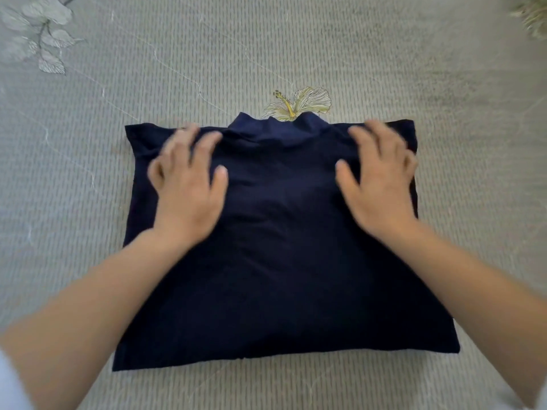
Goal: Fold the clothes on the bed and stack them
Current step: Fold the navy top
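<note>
Bare forearms (97, 303), with a pale sleeve (9, 386) (whitish, blurred) at the left arm's near end

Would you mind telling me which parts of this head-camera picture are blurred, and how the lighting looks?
Head view: the left hand and right hand are motion-blurred over the sharper navy garment; the bedspread softens toward the corners; light is soft and even, without glare.

A navy garment (281, 247) lies flat on the bed (414, 69).
</note>
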### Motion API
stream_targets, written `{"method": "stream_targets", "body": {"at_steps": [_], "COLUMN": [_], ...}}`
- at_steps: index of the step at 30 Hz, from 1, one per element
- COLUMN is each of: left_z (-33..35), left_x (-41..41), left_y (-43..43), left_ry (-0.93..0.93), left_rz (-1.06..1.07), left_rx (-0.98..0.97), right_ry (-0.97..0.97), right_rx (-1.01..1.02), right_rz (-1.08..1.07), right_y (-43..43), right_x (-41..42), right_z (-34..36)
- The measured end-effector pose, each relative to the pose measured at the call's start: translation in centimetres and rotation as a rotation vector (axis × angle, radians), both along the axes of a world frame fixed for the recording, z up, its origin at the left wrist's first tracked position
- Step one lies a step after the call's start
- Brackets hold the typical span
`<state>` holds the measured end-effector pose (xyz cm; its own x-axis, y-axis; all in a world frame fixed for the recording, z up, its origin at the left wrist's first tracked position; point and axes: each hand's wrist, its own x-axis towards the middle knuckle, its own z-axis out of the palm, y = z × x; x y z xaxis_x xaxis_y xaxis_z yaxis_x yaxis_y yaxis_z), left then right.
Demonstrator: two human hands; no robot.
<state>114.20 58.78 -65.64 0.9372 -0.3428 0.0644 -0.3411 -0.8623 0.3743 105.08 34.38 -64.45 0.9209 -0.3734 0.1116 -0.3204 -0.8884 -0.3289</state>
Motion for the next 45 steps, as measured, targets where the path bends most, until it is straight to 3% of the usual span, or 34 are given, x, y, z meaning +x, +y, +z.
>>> {"method": "stream_targets", "body": {"at_steps": [2, 5, 10, 13, 15, 17, 19, 22, 25, 29, 31, 34, 38, 45], "left_z": [-1.2, -2.4, -1.6, -0.9, -0.5, 0.2, 0.9, 1.0, -0.2, -1.2, -1.0, -0.3, 3.9, 5.5], "left_x": [-2.8, -4.3, -6.3, -10.9, -13.6, -16.1, -18.7, -23.0, -25.8, -26.7, -26.5, -25.6, -22.2, -18.2], "left_y": [0.3, 0.8, 0.2, 0.1, -0.7, -2.9, -6.1, -11.5, -15.1, -15.9, -15.5, -14.8, -10.5, 3.0], "left_ry": [0.043, 0.125, 0.083, 0.112, 0.184, 0.225, 0.224, 0.257, 0.367, 0.273, 0.236, 0.487, 0.988, 1.255], "left_rz": [-0.198, -0.197, -0.152, -0.229, -0.183, -0.138, -0.218, -0.381, -0.454, -0.446, -0.445, -0.418, -0.020, 0.344], "left_rx": [0.125, 0.231, 0.178, 0.202, 0.230, 0.162, 0.058, -0.058, 0.004, 0.242, 0.227, -0.224, -0.971, -1.584], "right_ry": [0.149, 0.413, 0.323, 0.426, 0.435, 0.279, 0.123, 0.084, 0.116, 0.178, 0.201, 0.228, 0.273, 0.043], "right_rx": [-0.074, -0.089, -0.068, -0.055, 0.001, 0.159, 0.379, 0.681, 0.772, 0.708, 0.719, 0.911, 1.156, 1.046], "right_rz": [0.232, 0.293, 0.261, 0.281, 0.204, 0.006, -0.252, -0.492, -0.473, -0.388, -0.440, -0.606, -0.650, -0.373], "right_y": [1.2, 0.8, 1.2, -0.1, -1.9, -3.8, -6.0, -8.3, -8.5, -7.2, -7.1, -7.0, -6.0, 4.2], "right_x": [-2.7, -4.6, -6.8, -11.3, -13.0, -13.1, -11.8, -8.5, -5.3, -2.3, -1.6, -0.8, 0.5, 5.6], "right_z": [-0.8, -2.2, -1.7, -1.2, -0.8, -0.2, 0.4, 0.9, 0.9, 0.3, 0.2, 1.4, 4.1, 9.1]}}
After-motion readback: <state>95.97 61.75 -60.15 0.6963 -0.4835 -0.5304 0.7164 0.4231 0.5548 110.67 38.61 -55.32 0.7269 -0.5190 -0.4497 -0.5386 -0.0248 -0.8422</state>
